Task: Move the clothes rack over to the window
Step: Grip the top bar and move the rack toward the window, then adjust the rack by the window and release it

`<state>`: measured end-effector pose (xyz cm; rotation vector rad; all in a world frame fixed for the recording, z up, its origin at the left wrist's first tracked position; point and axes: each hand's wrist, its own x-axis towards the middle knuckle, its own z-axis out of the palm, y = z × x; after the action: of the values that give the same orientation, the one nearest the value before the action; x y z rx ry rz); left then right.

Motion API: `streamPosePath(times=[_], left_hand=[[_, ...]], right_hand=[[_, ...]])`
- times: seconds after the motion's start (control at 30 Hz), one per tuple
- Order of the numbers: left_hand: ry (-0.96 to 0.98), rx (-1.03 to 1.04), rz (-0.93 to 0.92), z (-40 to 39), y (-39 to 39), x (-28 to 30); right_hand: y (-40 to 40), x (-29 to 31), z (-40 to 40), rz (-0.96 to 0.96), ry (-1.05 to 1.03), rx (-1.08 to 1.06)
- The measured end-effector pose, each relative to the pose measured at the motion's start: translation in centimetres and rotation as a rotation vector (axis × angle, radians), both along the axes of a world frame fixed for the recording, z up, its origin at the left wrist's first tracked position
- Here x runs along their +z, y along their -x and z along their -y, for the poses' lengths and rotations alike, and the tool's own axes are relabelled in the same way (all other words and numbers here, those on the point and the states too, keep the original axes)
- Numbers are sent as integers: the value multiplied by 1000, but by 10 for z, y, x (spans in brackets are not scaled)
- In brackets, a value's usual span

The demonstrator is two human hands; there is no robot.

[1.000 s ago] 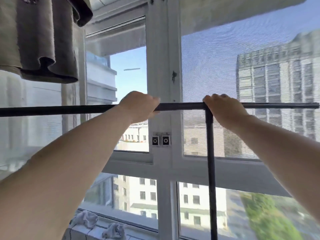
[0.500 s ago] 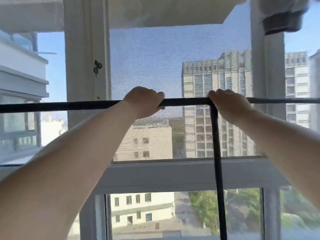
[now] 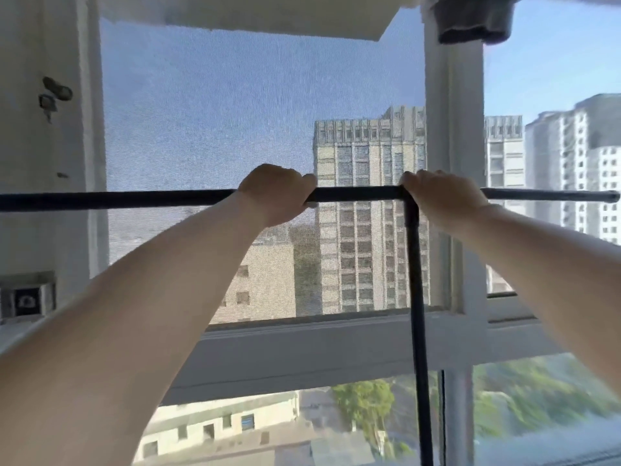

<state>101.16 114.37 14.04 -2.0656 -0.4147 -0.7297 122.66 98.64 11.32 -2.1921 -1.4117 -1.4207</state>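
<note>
The clothes rack (image 3: 356, 194) is a thin black frame: a horizontal top bar crosses the whole view at mid height, and a vertical post drops from it right of centre. My left hand (image 3: 277, 195) grips the top bar just left of the post joint. My right hand (image 3: 440, 196) grips the bar at the joint, covering its right side. The bar's right end shows at the far right edge. The window (image 3: 255, 105) with a mesh screen stands directly behind the rack, close in front of me. The rack's base is out of view.
White window frame posts stand at the left (image 3: 50, 163) and right of centre (image 3: 450, 129). A wide white sill rail (image 3: 336, 351) runs below the screen. Dark cloth (image 3: 473, 18) hangs at the top right. A small black-and-white fitting (image 3: 25, 299) sits on the left frame.
The window frame has slid leftward across the view, so the rack and I have shifted right along the window. The hanging dark cloth now shows at the top right. Both hands keep their grip.
</note>
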Motion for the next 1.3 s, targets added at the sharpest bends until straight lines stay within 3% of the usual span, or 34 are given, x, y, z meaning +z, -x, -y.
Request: streamPosePath(times=[0.47,0.73,0.9,1.07,1.3], left_hand=[[3,36,42,-6,-78,-24],[20,164,49,-5,-64,-32],[1,104,68,6,-41,-35],[-50,71,110,16,3,-31],[-51,191,183,4,100,-29]], right_hand=[[-71,-35,1,-47,-49,13],[-38,-18,10,-373,220,141],[16,-19,-4,-261,231,293],[68,-27,-22,-114,143,306],[157,-20,-50,-4,80,323]])
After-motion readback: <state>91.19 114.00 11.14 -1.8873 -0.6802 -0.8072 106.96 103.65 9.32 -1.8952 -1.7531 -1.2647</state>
